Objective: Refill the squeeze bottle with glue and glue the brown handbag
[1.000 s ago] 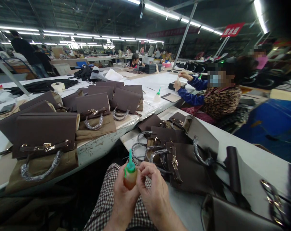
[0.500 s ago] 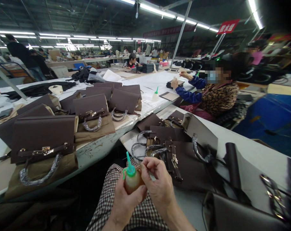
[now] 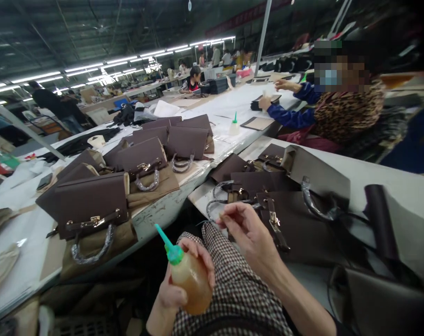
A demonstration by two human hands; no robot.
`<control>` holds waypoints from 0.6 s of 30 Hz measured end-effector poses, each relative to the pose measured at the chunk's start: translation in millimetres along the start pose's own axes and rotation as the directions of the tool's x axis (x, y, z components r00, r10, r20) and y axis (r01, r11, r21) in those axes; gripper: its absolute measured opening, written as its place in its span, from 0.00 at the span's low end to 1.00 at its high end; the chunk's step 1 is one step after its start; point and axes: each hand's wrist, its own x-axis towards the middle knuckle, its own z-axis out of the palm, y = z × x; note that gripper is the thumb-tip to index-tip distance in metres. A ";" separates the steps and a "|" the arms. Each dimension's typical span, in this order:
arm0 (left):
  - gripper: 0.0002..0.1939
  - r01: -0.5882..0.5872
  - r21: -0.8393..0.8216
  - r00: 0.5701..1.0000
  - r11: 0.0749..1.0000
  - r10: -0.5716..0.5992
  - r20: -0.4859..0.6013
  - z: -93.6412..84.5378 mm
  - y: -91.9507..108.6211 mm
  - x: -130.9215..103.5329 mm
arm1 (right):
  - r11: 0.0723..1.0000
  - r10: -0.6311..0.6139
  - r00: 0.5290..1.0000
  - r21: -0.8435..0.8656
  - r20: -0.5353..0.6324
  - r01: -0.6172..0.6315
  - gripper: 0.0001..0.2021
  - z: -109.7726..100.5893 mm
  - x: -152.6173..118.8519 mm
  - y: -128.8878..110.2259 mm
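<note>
My left hand (image 3: 169, 295) is wrapped round a squeeze bottle (image 3: 194, 283) of amber liquid, tilted so that its green nozzle points up and left. Over my lap, apart from the bottle, my right hand (image 3: 252, 235) has thumb and fingertips pinched together. Whatever may be between them is too small to make out. Close beyond that hand lies a dark brown handbag (image 3: 299, 224) with a gold buckle strap, its neighbours partly overlapping it. Plastic-wrapped handles loop out near my fingertips.
More brown handbags (image 3: 93, 200) are lined up on the left table (image 3: 156, 205). A second green-tipped bottle (image 3: 234, 126) stands farther back. At the right, a co-worker in blue sleeves (image 3: 289, 112) handles dark pieces. A grey pole (image 3: 263, 37) rises behind.
My hands have moved apart. The bottle has come lower and nearer, tipping further left, while my right hand has shifted right and up from it. The camera view has turned and tilted.
</note>
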 end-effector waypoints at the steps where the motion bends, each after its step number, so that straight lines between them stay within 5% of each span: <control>1: 0.32 0.016 -0.029 1.000 0.999 -0.015 0.020 -1.3 5.7 0.9 | 0.998 0.036 0.998 0.051 0.046 -0.039 0.04 2.0 -0.5 -1.4; 8: 0.34 0.078 0.027 0.997 0.997 -0.078 -0.023 -14.3 32.5 0.5 | 0.932 0.029 0.939 0.331 0.343 -0.150 0.13 18.9 3.5 -14.9; 12: 0.34 0.110 0.052 0.994 0.993 -0.111 0.010 -20.5 33.9 -5.4 | 0.933 0.166 0.866 0.209 0.472 -0.292 0.14 24.9 14.1 -18.6; 18: 0.35 0.160 0.051 0.985 0.986 -0.163 0.062 -28.2 27.2 -8.8 | 0.962 0.134 0.785 0.110 0.605 -0.249 0.13 32.6 28.2 -19.5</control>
